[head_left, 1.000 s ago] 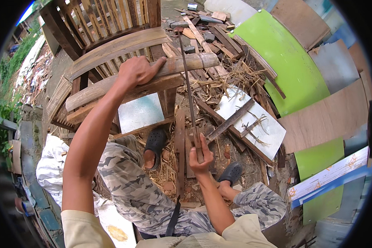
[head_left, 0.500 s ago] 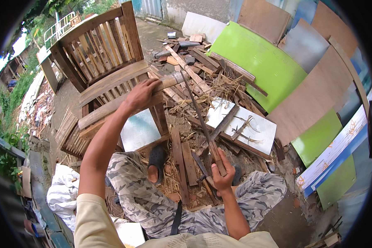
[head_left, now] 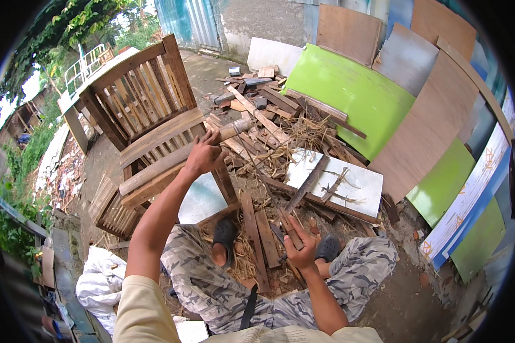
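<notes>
My left hand (head_left: 203,154) is wrapped over a bamboo pole (head_left: 160,166) and presses it down on a slatted wooden chair (head_left: 146,94). The pole's cut end (head_left: 243,124) sticks out past the chair's right side. In my right hand (head_left: 301,243) is the wooden handle of a handsaw (head_left: 272,194), seen nearly edge-on, so its teeth do not show. Its narrow blade slants up and left to the pole, just right of my left hand. Whether the blade touches the bamboo is hard to see.
Scrap wood (head_left: 263,103) and straw-like shavings (head_left: 306,132) lie beyond. A white board (head_left: 355,186) is on the ground at right, with green panels (head_left: 349,94) leaning behind. Planks (head_left: 253,240) lie between my feet. A small slatted wooden piece (head_left: 111,206) and white cloth (head_left: 100,280) are at left.
My right hand has drawn the saw back toward me, so less blade reaches past the pole. My left hand keeps its hold on the bamboo. The whole view has shifted slightly.
</notes>
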Demonstrator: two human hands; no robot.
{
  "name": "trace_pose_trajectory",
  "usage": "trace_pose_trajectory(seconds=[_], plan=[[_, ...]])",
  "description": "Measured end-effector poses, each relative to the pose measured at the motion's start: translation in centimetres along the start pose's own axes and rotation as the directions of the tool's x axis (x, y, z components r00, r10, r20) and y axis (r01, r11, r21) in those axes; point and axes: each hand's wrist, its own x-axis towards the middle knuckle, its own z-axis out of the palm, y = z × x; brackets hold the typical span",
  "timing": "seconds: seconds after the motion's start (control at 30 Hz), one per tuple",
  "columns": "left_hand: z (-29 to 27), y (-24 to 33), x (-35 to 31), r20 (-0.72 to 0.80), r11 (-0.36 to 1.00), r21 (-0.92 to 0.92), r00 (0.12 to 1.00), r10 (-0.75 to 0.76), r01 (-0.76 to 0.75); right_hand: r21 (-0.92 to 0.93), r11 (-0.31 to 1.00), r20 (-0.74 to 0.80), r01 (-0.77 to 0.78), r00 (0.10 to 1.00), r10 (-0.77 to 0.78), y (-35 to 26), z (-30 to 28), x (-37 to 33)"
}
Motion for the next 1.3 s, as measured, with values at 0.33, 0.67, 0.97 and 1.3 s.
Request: trace_pose_trajectory(seconds=[0.33, 0.67, 0.97, 1.3], plan=[[-0.2, 1.3, 2.7, -0.117, 0.908, -0.048, 0.901, -0.418, 0.415, -0.031, 0.995, 0.048, 0.097, 0.994, -0.095, -0.7, 2.2, 2.5], [0.1, -3.9, 3.7, 0.082, 0.859, -0.286, 0.904, -0.419, 0.424, -0.027, 0.995, 0.111, 0.099, 0.989, -0.095, -3.0, 4.1, 3.0], [-1.8, -1.2, 2.8, 0.126, 0.777, 0.058, 0.767, -0.629, 0.627, -0.078, 0.997, 0.138, -0.029, 0.990, 0.040, -2.7, 4.5, 2.2], [-2.4, -2.0, 2.4, 0.164, 0.813, 0.034, 0.799, -0.578, 0.581, -0.009, 0.998, 0.133, -0.065, 0.989, 0.066, -2.2, 5.0, 3.2]])
